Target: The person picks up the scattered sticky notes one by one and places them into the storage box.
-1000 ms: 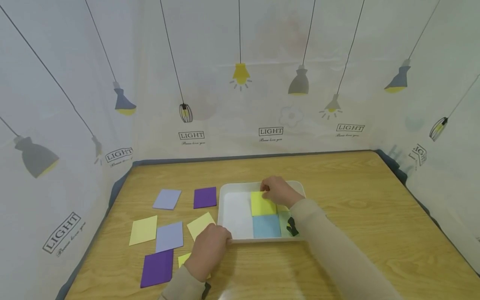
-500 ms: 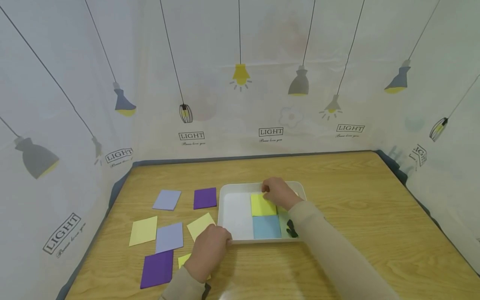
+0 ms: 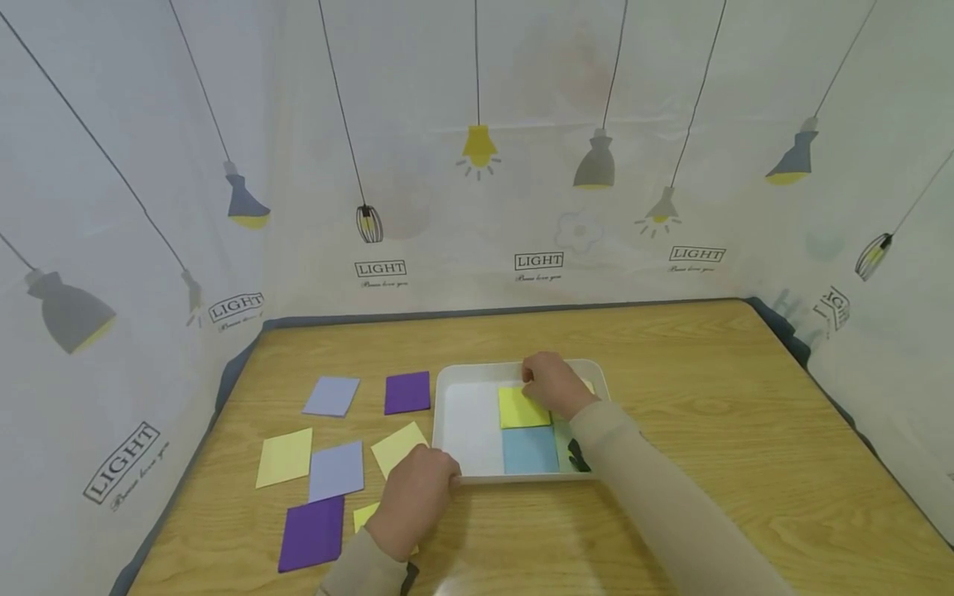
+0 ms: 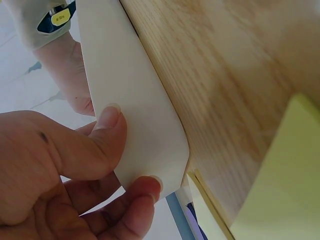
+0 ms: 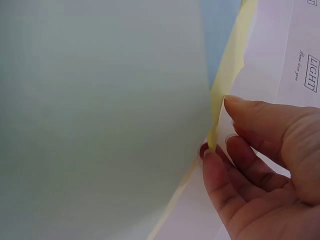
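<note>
A shallow white tray (image 3: 471, 426) lies on the table in the head view. My left hand (image 3: 417, 495) grips its near left corner; in the left wrist view the thumb (image 4: 107, 125) and fingers lie against the tray wall (image 4: 125, 90). My right hand (image 3: 555, 385) reaches into the tray and pinches the far edge of a bright yellow sticky note (image 3: 522, 407). In the right wrist view, the note's yellow edge (image 5: 220, 100) shows at the thumb and fingertips. A blue sticky note (image 3: 531, 450) is in front of it, with a pale green one (image 3: 563, 447) to the right, partly hidden by my sleeve.
Left of the tray lie purple notes (image 3: 407, 392) (image 3: 311, 534), lavender notes (image 3: 331, 396) (image 3: 337, 470) and pale yellow notes (image 3: 285, 458) (image 3: 398, 447). Another yellow note (image 3: 363, 515) is mostly under my left hand. A printed cloth (image 3: 477, 273) stands around the table.
The far edge of the bright yellow note has come slightly nearer, and my right hand has shifted a little to the right. My left hand stays on the tray corner.
</note>
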A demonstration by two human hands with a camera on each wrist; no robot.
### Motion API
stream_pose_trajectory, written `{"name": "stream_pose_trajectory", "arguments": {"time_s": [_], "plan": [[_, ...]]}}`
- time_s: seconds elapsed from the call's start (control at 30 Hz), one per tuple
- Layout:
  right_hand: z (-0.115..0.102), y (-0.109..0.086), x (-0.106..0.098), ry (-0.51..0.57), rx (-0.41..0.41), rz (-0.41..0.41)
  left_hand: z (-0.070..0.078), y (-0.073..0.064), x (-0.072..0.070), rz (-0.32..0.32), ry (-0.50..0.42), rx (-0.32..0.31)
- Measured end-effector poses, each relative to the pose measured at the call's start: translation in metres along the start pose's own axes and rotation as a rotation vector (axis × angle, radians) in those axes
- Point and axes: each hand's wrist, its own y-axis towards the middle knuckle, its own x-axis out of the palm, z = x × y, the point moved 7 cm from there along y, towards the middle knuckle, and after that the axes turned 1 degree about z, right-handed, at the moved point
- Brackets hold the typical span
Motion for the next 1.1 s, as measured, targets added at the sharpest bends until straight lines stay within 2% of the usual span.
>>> {"name": "stream_pose_trajectory", "arguments": {"time_s": [0.23, 0.43, 0.67, 0.9, 1.1], "plan": [[0.000, 0.000, 0.003, -0.008, 0.049, -0.029, 0.001, -0.001, -0.002, 0.012, 0.001, 0.009], [0.000, -0.002, 0.001, -0.014, 0.044, -0.015, 0.001, -0.001, -0.003, 0.011, -0.004, 0.005], [-0.001, -0.009, -0.018, 0.029, 0.032, 0.025, 0.001, -0.001, -0.003, 0.009, 0.012, 0.003], [0.005, -0.022, -0.037, 0.016, -0.005, 0.048, 0.003, -0.001, -0.005, 0.011, 0.010, 0.010], [0.008, -0.031, -0.044, 0.028, -0.026, 0.068, 0.004, -0.001, -0.005, 0.009, 0.015, 0.007]]}}
